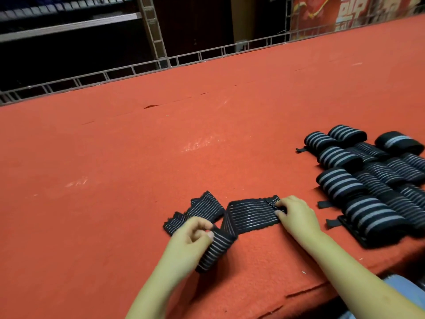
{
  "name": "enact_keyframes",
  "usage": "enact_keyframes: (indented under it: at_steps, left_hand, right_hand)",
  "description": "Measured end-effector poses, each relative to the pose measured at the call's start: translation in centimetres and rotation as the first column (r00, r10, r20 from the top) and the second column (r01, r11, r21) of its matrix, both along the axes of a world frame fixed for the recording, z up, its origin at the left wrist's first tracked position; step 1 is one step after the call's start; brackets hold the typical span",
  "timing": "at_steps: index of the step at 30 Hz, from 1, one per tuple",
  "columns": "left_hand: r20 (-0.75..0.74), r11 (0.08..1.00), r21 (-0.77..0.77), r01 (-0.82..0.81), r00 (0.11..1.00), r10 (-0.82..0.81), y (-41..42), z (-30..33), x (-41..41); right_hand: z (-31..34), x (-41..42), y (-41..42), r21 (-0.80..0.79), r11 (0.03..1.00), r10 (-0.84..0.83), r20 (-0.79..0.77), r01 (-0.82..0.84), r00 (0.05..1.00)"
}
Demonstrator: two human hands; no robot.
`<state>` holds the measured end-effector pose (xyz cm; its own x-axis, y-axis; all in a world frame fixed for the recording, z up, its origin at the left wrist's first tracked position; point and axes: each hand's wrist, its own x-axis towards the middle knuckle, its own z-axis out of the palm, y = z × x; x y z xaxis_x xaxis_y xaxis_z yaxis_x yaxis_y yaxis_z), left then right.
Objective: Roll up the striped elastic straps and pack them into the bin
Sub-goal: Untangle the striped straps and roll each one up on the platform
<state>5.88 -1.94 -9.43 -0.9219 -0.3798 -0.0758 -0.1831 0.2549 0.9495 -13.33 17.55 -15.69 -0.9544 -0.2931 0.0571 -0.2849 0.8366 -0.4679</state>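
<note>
A black elastic strap (250,215) with thin grey stripes lies unrolled in a zigzag on the red felt table (138,157). My left hand (193,236) pinches a fold of the strap near its middle, fingers curled. At the strap's right end my right hand (296,215) grips the edge with bent fingers, where a small roll begins. Several rolled striped straps (358,180) lie in rows to the right of that hand. No bin is in view.
A metal wire rail (161,65) runs along the table's far edge, with dark shelving behind. A red poster (345,12) hangs at the top right. The table's near edge (310,291) runs below my right forearm.
</note>
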Motion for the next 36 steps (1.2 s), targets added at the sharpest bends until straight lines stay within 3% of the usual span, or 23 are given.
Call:
enact_keyframes:
  at_steps: [3,5,9,12,14,16,19,23,28,31,34,36]
  left_hand:
    - [0.139,0.943,-0.247,0.222,0.972,-0.192,0.5,-0.8,0.1]
    - [0.170,0.906,-0.333,0.262,0.961,-0.216,0.8,-1.2,0.0]
    - [-0.084,0.950,-0.314,0.001,0.996,-0.029,1.2,-1.0,-1.1]
    - [-0.267,0.946,-0.318,-0.062,0.963,-0.026,1.3,-0.1,-1.5]
    - [-0.303,0.968,-0.251,-0.016,0.951,-0.063,1.5,1.0,-1.2]
    - [-0.299,0.976,-0.218,-0.008,0.952,-0.059,1.5,1.2,-1.1]
    - [-0.186,0.993,-0.098,-0.066,0.981,0.047,1.0,0.3,-0.9]
    - [-0.052,0.993,0.098,-0.066,0.996,0.071,-0.1,-0.7,0.2]
    - [-0.017,0.983,0.179,-0.036,0.999,0.039,-1.2,-1.4,1.7]
    - [-0.086,0.994,0.100,-0.037,0.995,0.046,-1.6,-0.9,1.9]
    - [-0.163,0.984,0.105,-0.141,0.974,0.157,-2.4,-0.7,1.5]
    - [-0.185,0.974,0.081,-0.211,0.957,0.223,-2.7,-0.6,1.4]
  right_hand:
    - [0.4,-0.3,0.0,-0.064,0.998,-0.016,0.017,0.017,1.000]
    - [1.3,0.1,0.3,-0.248,0.969,-0.016,0.036,0.025,0.999]
    - [5.4,2.6,-0.1,-0.607,0.777,0.285,0.104,-0.167,0.953]
    - [8.6,4.8,-0.6,-0.765,0.590,0.610,0.214,-0.257,0.763]
    - [9.7,5.7,-1.2,-0.761,0.567,0.708,0.254,-0.316,0.659]
    - [9.9,6.1,-2.2,-0.731,0.585,0.714,0.259,-0.351,0.651]
    - [9.4,6.3,-3.9,-0.714,0.631,0.648,0.270,-0.303,0.712]
    - [8.1,7.4,-6.1,-0.712,0.651,0.561,0.220,-0.262,0.798]
    - [8.4,8.0,-7.9,-0.784,0.580,0.449,0.082,-0.220,0.890]
    - [8.7,7.9,-8.4,-0.748,0.597,0.580,0.151,-0.291,0.801]
    - [8.5,8.5,-9.4,-0.737,0.582,0.692,0.228,-0.343,0.685]
    - [8.3,8.4,-10.5,-0.756,0.592,0.660,0.258,-0.278,0.705]
